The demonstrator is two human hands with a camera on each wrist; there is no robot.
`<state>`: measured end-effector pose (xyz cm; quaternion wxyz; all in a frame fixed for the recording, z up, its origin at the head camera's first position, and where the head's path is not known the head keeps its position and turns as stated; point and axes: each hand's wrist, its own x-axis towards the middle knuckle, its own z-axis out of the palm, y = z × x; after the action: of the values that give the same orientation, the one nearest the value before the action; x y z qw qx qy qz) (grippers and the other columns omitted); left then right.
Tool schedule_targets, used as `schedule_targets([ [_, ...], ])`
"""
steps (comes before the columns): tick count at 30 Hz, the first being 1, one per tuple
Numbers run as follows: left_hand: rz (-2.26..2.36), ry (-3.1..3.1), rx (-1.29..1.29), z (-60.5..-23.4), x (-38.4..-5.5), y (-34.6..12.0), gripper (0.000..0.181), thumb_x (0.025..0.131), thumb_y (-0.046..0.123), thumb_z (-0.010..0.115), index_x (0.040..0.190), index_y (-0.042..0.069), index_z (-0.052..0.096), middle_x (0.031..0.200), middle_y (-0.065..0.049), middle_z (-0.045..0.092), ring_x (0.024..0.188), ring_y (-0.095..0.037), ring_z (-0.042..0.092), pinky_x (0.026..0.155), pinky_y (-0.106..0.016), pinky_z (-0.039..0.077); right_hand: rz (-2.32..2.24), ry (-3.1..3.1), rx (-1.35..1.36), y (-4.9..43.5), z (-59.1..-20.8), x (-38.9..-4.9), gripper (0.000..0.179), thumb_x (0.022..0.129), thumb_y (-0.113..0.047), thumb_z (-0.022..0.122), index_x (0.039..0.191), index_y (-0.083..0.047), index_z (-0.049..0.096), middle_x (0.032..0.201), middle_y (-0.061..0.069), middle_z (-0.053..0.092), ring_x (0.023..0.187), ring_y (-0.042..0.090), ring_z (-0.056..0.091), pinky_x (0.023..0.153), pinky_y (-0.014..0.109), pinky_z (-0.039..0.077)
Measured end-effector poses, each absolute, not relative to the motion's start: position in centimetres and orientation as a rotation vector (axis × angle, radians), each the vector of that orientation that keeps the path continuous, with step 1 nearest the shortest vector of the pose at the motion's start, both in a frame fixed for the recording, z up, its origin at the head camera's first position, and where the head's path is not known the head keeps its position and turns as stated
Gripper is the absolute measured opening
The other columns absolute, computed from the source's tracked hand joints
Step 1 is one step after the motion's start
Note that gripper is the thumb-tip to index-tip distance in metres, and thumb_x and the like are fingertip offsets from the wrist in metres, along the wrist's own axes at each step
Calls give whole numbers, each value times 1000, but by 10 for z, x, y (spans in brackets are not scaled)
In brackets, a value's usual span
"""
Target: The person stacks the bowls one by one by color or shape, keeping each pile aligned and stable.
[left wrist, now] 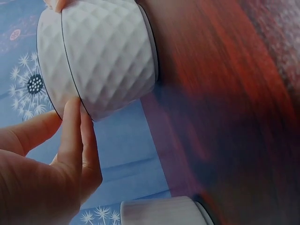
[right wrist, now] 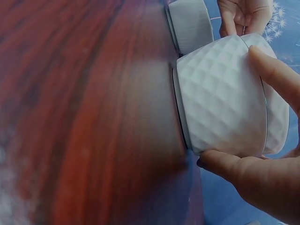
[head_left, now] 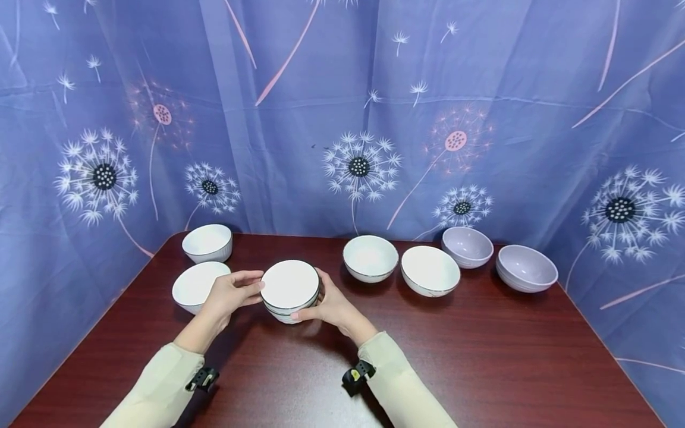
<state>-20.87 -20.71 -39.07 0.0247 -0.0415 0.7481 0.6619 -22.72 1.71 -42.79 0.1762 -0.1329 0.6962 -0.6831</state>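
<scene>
Two nested white bowls (head_left: 291,284), dark-rimmed with a diamond-textured outside, stand at the left-centre of the table. My left hand (head_left: 231,292) pinches the upper bowl (left wrist: 50,65) near its rim, its fingertips (left wrist: 71,105) by the seam between the two. From the other side my right hand (head_left: 334,304) grips the lower bowl (right wrist: 218,98), with one finger low near its base and another (right wrist: 272,68) up at the seam. The base sits at the table surface in the right wrist view. The bowls' far side is hidden in the head view.
Left of the stack are a white bowl (head_left: 195,285) close behind my left hand and a ribbed white bowl (head_left: 209,242). Towards the back right stand two white bowls (head_left: 370,258) and two lilac-grey bowls (head_left: 527,268). A blue dandelion curtain (head_left: 299,148) hangs behind the brown table (head_left: 481,356).
</scene>
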Motion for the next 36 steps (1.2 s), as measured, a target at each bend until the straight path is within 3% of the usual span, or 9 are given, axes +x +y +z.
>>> schedule_targets([
  [10, 2055, 2250, -91, -391, -212, -212, 44, 91, -3, 60, 130, -18, 45, 95, -7, 62, 76, -6, 64, 74, -28, 59, -1938, 1990, -413, 18, -427, -226, 105, 68, 2, 81, 151, -4, 17, 150, 18, 31, 134, 31, 37, 110, 40, 36],
  [20, 2071, 2169, -24, -386, -213, -225, 52, 92, -4, 57, 138, -17, 35, 105, -8, 64, 88, -5, 64, 92, -38, 52, -1914, 2012, -429, 22, -427, -229, 103, 71, -6, 83, 151, -6, 19, 152, 15, 31, 140, 28, 29, 114, 43, 28],
  [36, 2224, 2152, -32, -364, -213, -256, 62, 95, 6, 59, 145, -11, 27, 96, 12, 65, 90, -3, 65, 90, -26, 53, -1914, 2064, -498, 24, -425, -231, 107, 70, -9, 84, 154, -12, 18, 156, 11, 24, 144, 24, 20, 116, 43, 23],
])
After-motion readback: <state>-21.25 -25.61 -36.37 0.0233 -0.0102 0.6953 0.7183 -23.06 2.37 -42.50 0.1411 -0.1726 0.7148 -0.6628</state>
